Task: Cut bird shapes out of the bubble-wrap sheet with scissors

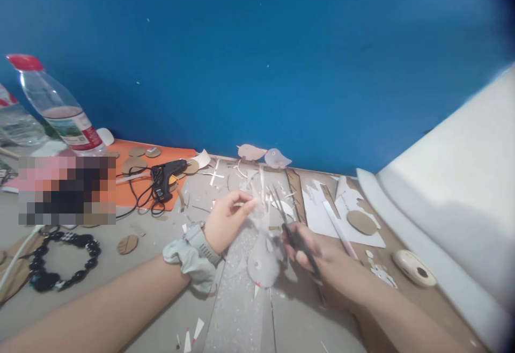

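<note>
My left hand [228, 220] pinches a whitish, see-through strip [259, 211] between thumb and fingers; its exact kind is blurred. Just below lies a white bird cutout [263, 262] with a small red beak pointing toward me. It overlaps a glittery, translucent sheet [237, 304]; whether the strip joins the bird I cannot tell. My right hand [308, 248] grips black-handled scissors [298, 239], their blades slightly apart and pointing away from me, close to the right of the strip. Two more bird cutouts, one pinkish [251, 152] and one bluish [277, 158], stand by the wall.
A black glue gun [164, 178] with its cord lies on orange paper [132, 195], left. Beyond it leans a red-capped bottle [66, 111]. A beaded bracelet [64, 283] rests at lower left. White paper [317, 213], a cardboard disc [362, 222] and a cream oval device [413, 267] lie right.
</note>
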Demonstrator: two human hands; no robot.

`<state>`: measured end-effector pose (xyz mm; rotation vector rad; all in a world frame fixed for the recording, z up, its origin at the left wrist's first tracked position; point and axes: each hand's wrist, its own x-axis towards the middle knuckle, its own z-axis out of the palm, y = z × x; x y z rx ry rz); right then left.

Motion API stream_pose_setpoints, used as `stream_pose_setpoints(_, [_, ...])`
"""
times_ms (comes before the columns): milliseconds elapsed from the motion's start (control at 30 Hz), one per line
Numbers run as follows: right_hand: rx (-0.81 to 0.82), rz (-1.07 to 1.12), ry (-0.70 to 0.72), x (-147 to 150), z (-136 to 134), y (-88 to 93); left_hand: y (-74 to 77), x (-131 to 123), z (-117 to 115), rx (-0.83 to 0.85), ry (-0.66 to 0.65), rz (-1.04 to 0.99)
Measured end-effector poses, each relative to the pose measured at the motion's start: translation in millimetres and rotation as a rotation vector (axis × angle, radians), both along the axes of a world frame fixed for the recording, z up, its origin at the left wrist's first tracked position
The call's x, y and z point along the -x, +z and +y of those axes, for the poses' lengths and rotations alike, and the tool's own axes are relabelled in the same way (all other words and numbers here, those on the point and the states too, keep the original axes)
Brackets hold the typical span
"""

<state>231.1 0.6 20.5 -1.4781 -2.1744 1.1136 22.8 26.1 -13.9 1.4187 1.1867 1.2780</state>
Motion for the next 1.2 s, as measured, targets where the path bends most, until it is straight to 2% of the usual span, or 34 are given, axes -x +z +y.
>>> stream_pose_setpoints(100, [0.181,-0.076,0.102,4.8,-6.1,10.0,9.3,-7.1,-8.2,0.036,0.03,-0.034])
stream_pose_setpoints(233, [0.225,-0.142,0.085,16.1,-11.7,27.1,17.9,-16.9,-20.9,0.142,0.046,-0.098])
stream_pose_setpoints(333, [0.303,-0.094,0.058,21.9,-14.2,33.3,17.5,-20.4,-26.4,0.122,0.035,-0.119])
stream_pose_setpoints(500, [0.255,-0.096,0.01,16.1,-17.6,19.1,10.5,-21.7,-27.9,0.134,0.0,-0.201])
stream_pose_setpoints(667, [0.195,-0.135,0.034,10.8,-17.9,8.8,9.6,-21.5,-26.9,0.16,0.034,-0.261])
stream_pose_setpoints(833, [0.2,-0.123,0.083,9.3,-18.1,6.7,12.2,-21.8,-28.6,0.118,-0.005,-0.199])
stream_pose_setpoints(1033, [0.206,-0.085,0.065,10.6,-19.8,6.8,12.6,-24.4,-30.6,0.125,-0.052,-0.165])
stream_pose_setpoints(1200, [0.21,-0.043,0.034,12.4,-21.5,7.8,12.4,-22.1,-32.6,0.078,-0.063,0.072])
